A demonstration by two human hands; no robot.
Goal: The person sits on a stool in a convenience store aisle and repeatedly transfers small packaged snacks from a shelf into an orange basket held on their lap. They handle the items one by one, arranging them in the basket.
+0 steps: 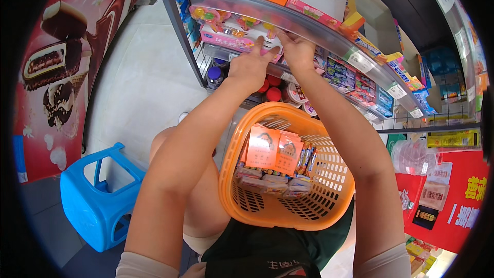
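My left hand [249, 67] reaches to a low shelf, its fingers apart and resting at the front of a pink and white candy box [231, 40]. My right hand [299, 52] is at the right end of that box, with its fingertips partly under the clear shelf strip. Whether they grip anything is hidden. Colourful wrapped candies [210, 15] stick up from the box. Between my forearms, an orange plastic basket [285, 222] sits on my lap. Inside it lie orange printed packets [262, 148], several thin wrapped sticks [306, 158] and small flat packs [274, 183].
A clear price strip [359, 60] edges the shelf above my hands. Lower down are gum packs [339, 75], red-lidded jars [274, 94] and a purple-capped bottle [214, 75]. A blue plastic stool [94, 197] stands at left, near an ice-cream freezer [83, 58]. A red display [447, 200] is at right.
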